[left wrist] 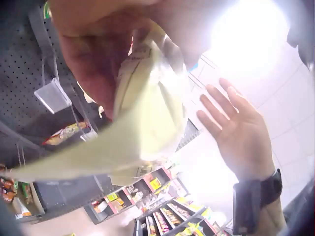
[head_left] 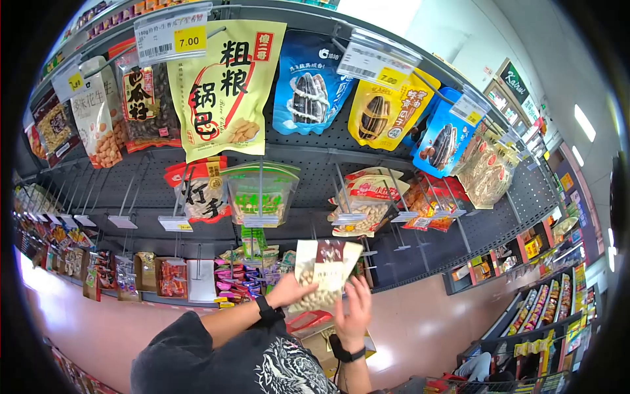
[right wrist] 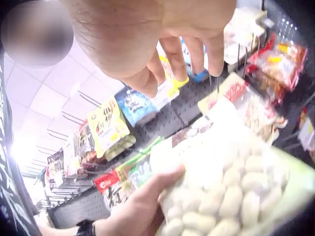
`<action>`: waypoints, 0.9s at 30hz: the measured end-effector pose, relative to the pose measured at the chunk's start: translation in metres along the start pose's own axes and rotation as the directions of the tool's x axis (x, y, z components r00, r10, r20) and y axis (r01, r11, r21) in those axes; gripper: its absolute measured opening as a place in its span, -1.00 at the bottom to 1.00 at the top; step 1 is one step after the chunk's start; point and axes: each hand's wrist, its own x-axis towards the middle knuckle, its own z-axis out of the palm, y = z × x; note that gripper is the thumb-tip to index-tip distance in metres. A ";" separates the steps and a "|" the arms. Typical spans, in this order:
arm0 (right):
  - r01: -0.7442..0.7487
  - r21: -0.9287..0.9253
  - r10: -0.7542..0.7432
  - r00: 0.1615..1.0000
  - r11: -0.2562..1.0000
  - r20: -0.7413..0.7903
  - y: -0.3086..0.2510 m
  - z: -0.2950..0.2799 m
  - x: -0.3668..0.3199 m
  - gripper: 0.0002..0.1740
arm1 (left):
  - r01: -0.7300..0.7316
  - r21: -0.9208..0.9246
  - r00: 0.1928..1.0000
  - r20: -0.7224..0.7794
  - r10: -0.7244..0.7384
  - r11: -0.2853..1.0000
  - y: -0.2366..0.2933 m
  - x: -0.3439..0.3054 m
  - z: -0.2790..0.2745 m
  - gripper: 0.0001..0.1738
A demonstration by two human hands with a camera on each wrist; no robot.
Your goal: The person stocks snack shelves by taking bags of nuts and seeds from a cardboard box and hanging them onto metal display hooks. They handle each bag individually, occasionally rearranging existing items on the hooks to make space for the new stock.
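A pale cream bag of nuts, brown at the top, with peanuts in their shells showing through a clear front, is in my left hand. The left thumb lies across its front in the right wrist view, and the left fingers go behind the bag. My right hand is raised at the bag's right side, fingers loosely spread. The left wrist view shows this right hand with its palm bare. There, the bag appears edge-on below the left hand.
A dark pegboard shelf holds hanging snack bags: a large yellow bag, a blue bag and a red-and-white peanut bag. Metal hooks stick out toward me. Packaged snacks fill boxes lower down. A cardboard box is below my hands.
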 end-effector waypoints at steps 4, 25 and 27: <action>0.025 -0.031 -0.021 0.992 0.999 0.125 0.004 0.055 0.024 -0.43 | -0.038 0.234 0.999 0.046 0.028 0.972 0.007 0.028 -0.035 -0.50; 0.129 -0.181 -0.161 0.971 0.975 -0.177 0.007 0.113 0.095 -0.21 | -0.470 0.123 0.882 0.015 0.472 0.874 0.050 0.076 -0.074 -0.42; 0.103 -0.188 -0.136 0.975 0.977 -0.176 0.007 0.114 0.094 -0.21 | -0.464 0.098 0.886 0.039 0.463 0.880 0.053 0.077 -0.077 -0.40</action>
